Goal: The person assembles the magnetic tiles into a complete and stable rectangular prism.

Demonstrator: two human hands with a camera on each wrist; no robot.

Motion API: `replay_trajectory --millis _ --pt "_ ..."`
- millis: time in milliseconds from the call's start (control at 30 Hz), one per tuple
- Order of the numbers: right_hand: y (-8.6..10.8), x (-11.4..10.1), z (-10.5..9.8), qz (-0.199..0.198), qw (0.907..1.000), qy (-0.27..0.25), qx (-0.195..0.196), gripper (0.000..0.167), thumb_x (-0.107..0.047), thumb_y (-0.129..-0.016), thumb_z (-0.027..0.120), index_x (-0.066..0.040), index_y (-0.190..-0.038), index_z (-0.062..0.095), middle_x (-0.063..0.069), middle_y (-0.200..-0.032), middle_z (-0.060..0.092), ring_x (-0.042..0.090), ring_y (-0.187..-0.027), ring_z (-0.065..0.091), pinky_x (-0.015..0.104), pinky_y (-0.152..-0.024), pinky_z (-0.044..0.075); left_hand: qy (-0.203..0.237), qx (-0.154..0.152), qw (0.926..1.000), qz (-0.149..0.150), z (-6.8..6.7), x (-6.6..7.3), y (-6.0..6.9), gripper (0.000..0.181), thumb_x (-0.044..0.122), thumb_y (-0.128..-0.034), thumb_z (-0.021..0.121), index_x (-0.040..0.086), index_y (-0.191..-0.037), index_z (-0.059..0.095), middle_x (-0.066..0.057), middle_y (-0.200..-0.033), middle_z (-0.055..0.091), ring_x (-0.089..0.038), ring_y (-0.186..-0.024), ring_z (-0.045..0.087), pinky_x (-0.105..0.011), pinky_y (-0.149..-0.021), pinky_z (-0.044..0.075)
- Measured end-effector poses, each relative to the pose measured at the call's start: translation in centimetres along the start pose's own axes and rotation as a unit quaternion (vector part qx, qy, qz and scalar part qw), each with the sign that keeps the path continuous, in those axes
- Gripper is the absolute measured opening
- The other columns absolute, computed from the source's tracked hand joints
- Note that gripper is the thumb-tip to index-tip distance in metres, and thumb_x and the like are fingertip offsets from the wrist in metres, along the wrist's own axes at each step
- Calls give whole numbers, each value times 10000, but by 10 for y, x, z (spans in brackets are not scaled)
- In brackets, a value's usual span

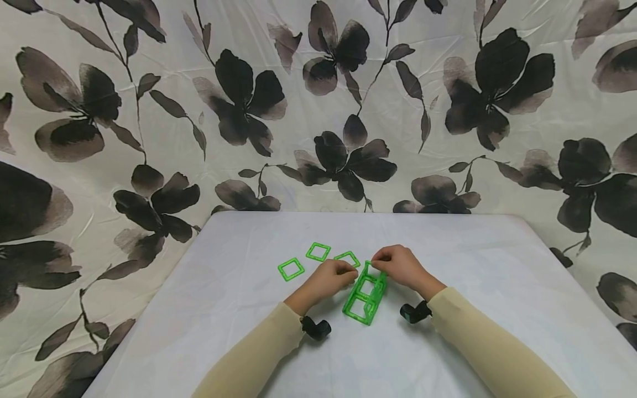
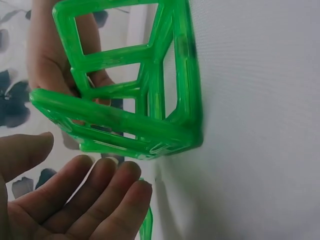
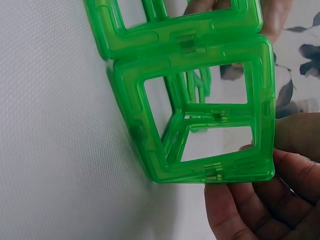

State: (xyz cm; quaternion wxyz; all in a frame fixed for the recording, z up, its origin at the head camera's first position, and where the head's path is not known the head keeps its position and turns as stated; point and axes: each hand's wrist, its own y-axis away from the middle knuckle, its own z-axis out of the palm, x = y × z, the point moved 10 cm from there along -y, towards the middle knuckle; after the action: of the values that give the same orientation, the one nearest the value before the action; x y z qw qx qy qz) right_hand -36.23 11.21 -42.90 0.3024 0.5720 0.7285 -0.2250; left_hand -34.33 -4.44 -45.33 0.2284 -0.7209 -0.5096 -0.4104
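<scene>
Green see-through plastic square frames, which look like magnetic tiles, form a joined box-like structure (image 1: 362, 297) standing on the white table. My right hand (image 1: 402, 267) is at its far right corner. In the right wrist view, the thumb and fingers of that hand (image 3: 250, 210) pinch the edge of one green tile (image 3: 195, 59). My left hand (image 1: 328, 279) is at the structure's left side. From the left wrist view, its fingers (image 2: 117, 200) are extended and loosely bent, thumb apart, with nothing between them, just beside the lower tile (image 2: 115, 117).
Three loose green square tiles lie beyond my left hand: one at left (image 1: 287, 262), one in the middle (image 1: 322, 245) and one partly behind the hand (image 1: 343, 255). The white table (image 1: 224, 331) meets a floral cloth (image 1: 278, 182) at its back edge.
</scene>
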Motion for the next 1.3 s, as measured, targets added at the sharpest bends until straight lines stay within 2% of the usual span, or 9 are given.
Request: replay_trajectory --millis 233,500,833,1067,1300 --pt "0 4 -2 86 9999 -98 -10 160 -265 -921 646 -143 -983 730 10 -977 698 141 -819 599 274 -666 496 -227 -192 9995 -72 -2 -1 9 270 370 -945 601 180 -1095 719 49 -1026 694 -100 -888 623 -307 -781 514" --pt "0 11 -3 254 9994 -244 22 160 -265 -921 647 -142 -989 722 18 -981 693 142 -831 608 270 -670 518 -320 -459 9984 -44 -3 -4 17 299 345 -919 636 153 -1138 706 28 -1097 687 -121 -949 628 -345 -827 521" --pt "3 18 -5 337 9979 -554 54 203 -229 -925 636 -91 -1060 698 73 -954 674 147 -744 618 326 -667 560 -371 -359 9985 186 -9 -2 25 280 297 -899 646 150 -1129 706 0 -1122 685 -146 -1006 610 -354 -823 513" --pt "7 17 -9 375 9971 -658 116 235 -202 -922 626 -74 -1108 686 102 -964 677 151 -723 619 351 -672 561 -213 -257 9993 143 -11 -3 24 268 278 -941 601 141 -1152 694 -18 -1154 679 -130 -988 642 -337 -826 535" --pt "9 18 -9 340 9972 -663 73 300 -155 -918 577 -38 -1180 660 121 -1011 678 167 -779 625 354 -676 564 -250 -45 9996 73 -15 -5 21 263 287 -963 577 177 -1173 692 4 -1197 667 -138 -1062 619 -359 -870 521"
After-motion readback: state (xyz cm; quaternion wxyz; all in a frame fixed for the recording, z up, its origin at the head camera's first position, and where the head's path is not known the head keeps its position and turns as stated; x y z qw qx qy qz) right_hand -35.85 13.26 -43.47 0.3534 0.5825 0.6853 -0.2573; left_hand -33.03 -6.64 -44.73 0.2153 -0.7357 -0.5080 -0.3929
